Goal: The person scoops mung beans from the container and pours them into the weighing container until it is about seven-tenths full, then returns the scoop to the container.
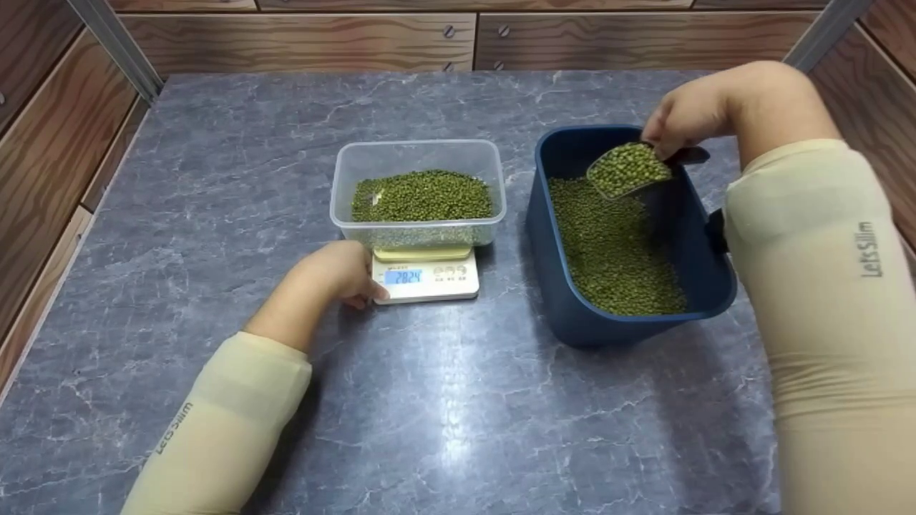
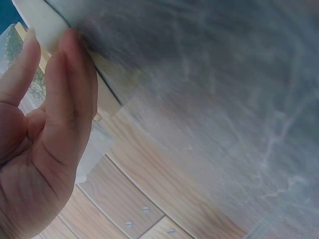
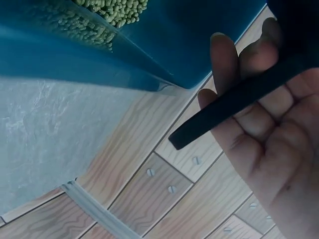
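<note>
My right hand grips the dark handle of a scoop above the far side of a deep blue bin. The scoop's clear bowl is heaped with green mung beans, and a bed of mung beans lies in the bin below. At the front left corner of a white kitchen scale, my left hand holds the edge between thumb and fingers. The scale's lit display shows digits. On its platform stands a clear plastic tub holding mung beans.
The grey marbled table carries the scale and, to its right, the bin, with a narrow gap between tub and bin. A dark handle juts from the bin's right wall. Wood-patterned panels and metal posts border the table.
</note>
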The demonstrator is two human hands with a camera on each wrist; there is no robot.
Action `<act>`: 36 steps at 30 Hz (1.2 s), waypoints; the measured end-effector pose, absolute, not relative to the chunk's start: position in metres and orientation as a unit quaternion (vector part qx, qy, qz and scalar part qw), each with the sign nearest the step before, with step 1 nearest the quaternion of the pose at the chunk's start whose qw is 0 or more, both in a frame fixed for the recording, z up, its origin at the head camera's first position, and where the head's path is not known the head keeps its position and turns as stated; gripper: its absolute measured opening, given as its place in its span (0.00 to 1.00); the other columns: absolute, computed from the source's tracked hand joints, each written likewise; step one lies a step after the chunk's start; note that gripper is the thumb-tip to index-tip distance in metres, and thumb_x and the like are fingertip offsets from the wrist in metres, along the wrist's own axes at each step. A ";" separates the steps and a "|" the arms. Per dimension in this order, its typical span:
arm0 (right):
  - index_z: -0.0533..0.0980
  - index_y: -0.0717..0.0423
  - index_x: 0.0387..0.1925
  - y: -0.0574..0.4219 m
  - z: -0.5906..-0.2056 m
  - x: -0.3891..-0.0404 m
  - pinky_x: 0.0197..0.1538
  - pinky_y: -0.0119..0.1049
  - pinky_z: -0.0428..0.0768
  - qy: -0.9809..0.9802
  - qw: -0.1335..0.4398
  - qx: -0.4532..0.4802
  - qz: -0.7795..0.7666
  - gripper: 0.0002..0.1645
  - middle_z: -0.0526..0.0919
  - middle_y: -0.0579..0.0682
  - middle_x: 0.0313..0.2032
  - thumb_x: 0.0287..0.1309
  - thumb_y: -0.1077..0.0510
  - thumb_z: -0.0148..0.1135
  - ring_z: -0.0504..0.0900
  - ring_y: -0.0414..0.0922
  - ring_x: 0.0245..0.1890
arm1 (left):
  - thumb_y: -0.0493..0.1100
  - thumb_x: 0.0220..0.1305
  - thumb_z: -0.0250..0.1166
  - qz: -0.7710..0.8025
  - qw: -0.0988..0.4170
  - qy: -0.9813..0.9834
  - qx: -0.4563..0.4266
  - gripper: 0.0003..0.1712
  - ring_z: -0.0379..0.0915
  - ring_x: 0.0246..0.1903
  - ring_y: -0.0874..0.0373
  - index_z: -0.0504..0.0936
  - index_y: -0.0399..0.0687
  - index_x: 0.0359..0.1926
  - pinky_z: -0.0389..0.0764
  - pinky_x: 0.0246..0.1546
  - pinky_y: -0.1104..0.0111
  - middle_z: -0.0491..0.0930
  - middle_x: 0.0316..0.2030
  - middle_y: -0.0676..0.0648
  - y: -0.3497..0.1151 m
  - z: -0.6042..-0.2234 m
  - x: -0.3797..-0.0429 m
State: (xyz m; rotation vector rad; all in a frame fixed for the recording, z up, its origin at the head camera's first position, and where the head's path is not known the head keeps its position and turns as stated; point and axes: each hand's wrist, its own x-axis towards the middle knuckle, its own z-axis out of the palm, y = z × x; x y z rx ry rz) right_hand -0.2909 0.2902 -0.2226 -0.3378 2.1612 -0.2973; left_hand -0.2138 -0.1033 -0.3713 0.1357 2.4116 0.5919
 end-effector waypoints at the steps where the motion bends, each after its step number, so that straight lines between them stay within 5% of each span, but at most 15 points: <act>1: 0.67 0.56 0.20 0.291 -0.223 -0.291 0.37 0.40 0.69 0.874 0.451 -0.133 -0.125 0.15 0.67 0.47 0.15 0.61 0.67 0.40 0.68 0.44 0.18 | 0.43 0.49 0.70 0.225 0.321 0.918 0.053 0.14 0.78 0.23 0.57 0.77 0.38 0.33 0.77 0.27 0.69 0.82 0.27 0.43 -0.103 -0.371 -0.214; 19: 0.56 0.49 0.12 0.301 -0.228 -0.295 0.29 0.33 0.67 0.878 0.430 -0.062 -0.202 0.23 0.59 0.43 0.13 0.62 0.68 0.40 0.62 0.40 0.16 | 0.43 0.49 0.70 0.222 0.319 0.920 0.057 0.14 0.78 0.22 0.57 0.78 0.39 0.32 0.77 0.29 0.68 0.82 0.26 0.43 -0.104 -0.372 -0.214; 36: 0.63 0.50 0.15 0.275 -0.214 -0.302 0.31 0.32 0.69 0.875 0.439 -0.053 -0.199 0.20 0.64 0.42 0.17 0.61 0.67 0.41 0.66 0.39 0.20 | 0.43 0.48 0.71 0.218 0.323 0.920 0.048 0.14 0.78 0.22 0.57 0.78 0.38 0.31 0.77 0.26 0.70 0.82 0.26 0.43 -0.102 -0.371 -0.215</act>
